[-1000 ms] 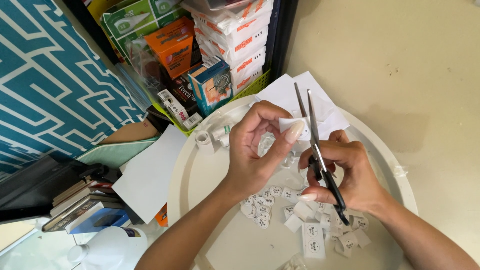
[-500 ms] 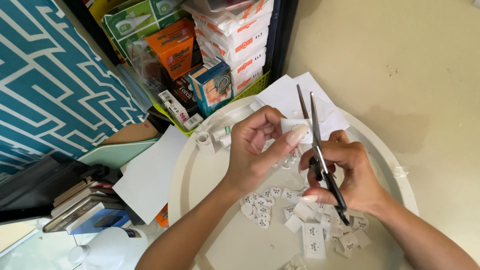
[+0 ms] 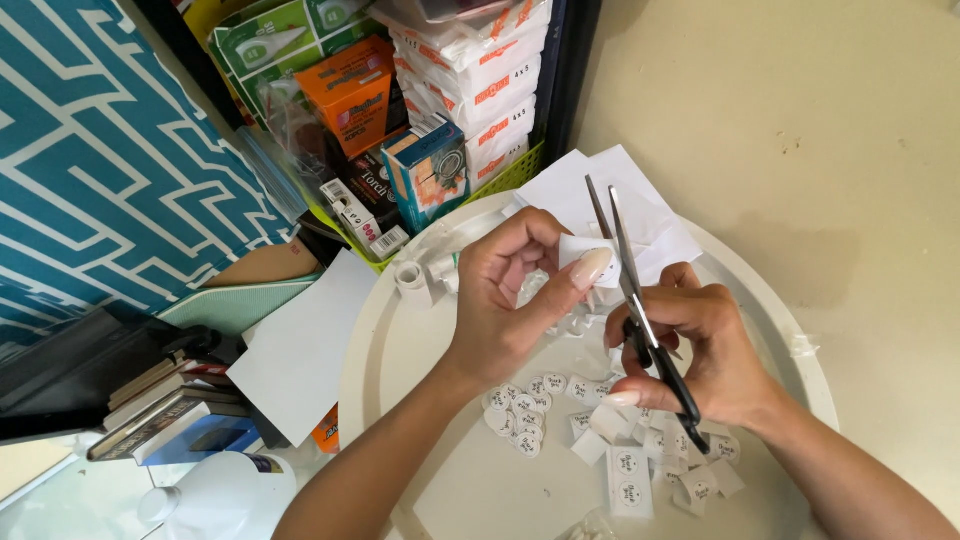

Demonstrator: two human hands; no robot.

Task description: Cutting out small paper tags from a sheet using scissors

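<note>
The left hand [image 3: 505, 305] pinches a small white paper label [image 3: 578, 250] between thumb and fingers [image 3: 592, 268], holding it up just beside the blades of a pair of scissors [image 3: 640, 310]. The right hand [image 3: 705, 350] grips the scissors by their black handles, fingers curled through and around the loops; the blades point up and away, slightly parted, with the label at their left edge, touching or nearly so.

Below both hands lies a round white tray [image 3: 380, 350]. Under the left wrist sits a cluster of cut round stickers [image 3: 525, 410], and beneath the right hand a scatter of white paper offcuts [image 3: 630, 470], some carrying round printed marks. Beyond the fingertips, loose white sheets [image 3: 620, 195] rest on the far rim of the tray. Left of the left hand stands a small tape roll [image 3: 412, 280], and farther out a green basket [image 3: 520, 170] holds stacked boxes, including an orange box [image 3: 355, 95]. A white sheet [image 3: 300, 355] lies off the tray's left side.
</note>
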